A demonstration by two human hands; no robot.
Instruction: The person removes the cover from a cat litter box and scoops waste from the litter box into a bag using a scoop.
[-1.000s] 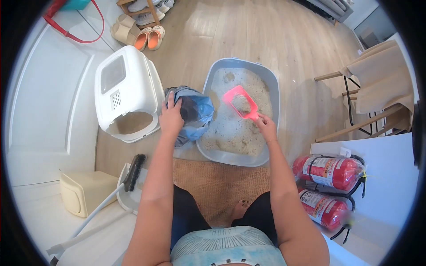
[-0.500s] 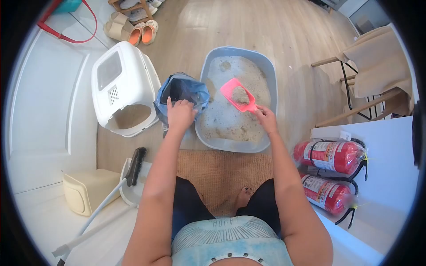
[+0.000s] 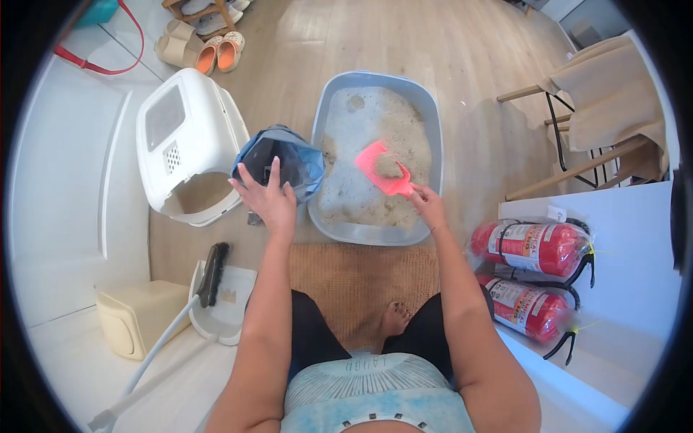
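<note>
My right hand (image 3: 429, 208) grips the handle of a pink litter scoop (image 3: 369, 157), held over the grey litter box (image 3: 436, 130). A clump of litter (image 3: 388, 167) lies in the scoop, toward its handle end. Pale, uneven litter (image 3: 354, 198) covers the floor of the box. Left of the box stands a blue plastic bag (image 3: 309, 162) with its mouth open and a dark inside. Over the bag's near rim is my left hand (image 3: 273, 202), fingers spread apart; whether they touch the plastic I cannot tell.
A white litter box hood (image 3: 198, 137) stands left of the bag. Nearer are a dustpan (image 3: 224, 321), a broom (image 3: 212, 274) and a cream bin (image 3: 144, 317). Wrapped red fire extinguishers (image 3: 534, 247) lie at right, below a chair (image 3: 606, 101). A brown mat (image 3: 346, 289) lies before me.
My left hand has spread its fingers and shifted on the bag's near rim. The scoop has tilted a little in my right hand, still over the box. The view has shifted slightly.
</note>
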